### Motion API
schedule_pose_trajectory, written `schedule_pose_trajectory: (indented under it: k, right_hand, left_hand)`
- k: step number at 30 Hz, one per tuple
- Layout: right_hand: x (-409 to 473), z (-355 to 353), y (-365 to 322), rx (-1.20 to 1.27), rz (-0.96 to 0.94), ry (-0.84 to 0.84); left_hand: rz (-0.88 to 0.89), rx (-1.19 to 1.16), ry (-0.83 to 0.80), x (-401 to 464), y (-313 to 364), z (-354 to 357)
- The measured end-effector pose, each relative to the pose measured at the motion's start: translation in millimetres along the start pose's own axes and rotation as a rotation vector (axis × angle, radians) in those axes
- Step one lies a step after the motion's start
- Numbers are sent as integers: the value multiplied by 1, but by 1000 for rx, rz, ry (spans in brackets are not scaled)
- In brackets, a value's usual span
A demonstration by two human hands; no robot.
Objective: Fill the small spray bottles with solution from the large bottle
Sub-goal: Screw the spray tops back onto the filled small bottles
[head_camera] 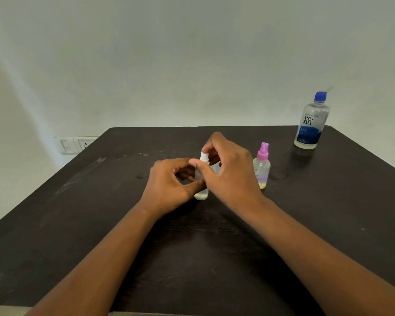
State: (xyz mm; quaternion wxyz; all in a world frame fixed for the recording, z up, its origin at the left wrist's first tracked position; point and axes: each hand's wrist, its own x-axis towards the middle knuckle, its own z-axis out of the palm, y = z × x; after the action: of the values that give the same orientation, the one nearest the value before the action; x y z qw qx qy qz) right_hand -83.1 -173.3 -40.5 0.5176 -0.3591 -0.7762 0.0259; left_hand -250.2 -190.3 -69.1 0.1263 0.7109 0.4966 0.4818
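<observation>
A small clear spray bottle with a white top [202,194] stands upright at the middle of the dark table [100,224]. My left hand [169,185] grips its body between thumb and fingers. My right hand [228,169] pinches the white spray top from above. Much of the bottle is hidden by my fingers. A second small spray bottle with a pink top [262,165] stands just to the right, untouched. The large solution bottle [311,123], with a blue cap and blue label, stands upright at the table's far right corner.
A white wall rises behind the table. A switch and socket plate [75,145] sits on the wall past the table's far left edge. Pale scuff marks run along the table's left side.
</observation>
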Motion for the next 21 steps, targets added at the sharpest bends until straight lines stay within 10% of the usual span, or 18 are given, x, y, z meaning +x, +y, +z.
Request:
schedule_pose_trajectory:
  k: [6,14,21]
  right_hand:
    - [4,-6,9,-56,16,258]
    - [4,-2,18,-10,407,-237]
    - [-2,10,27,-70,399,-199]
  left_hand:
    - [-44,40,56,0,-1,-2]
    - [-102,8,88,0,-2,-1]
    - [-152,-28,58,-6,-3,-4]
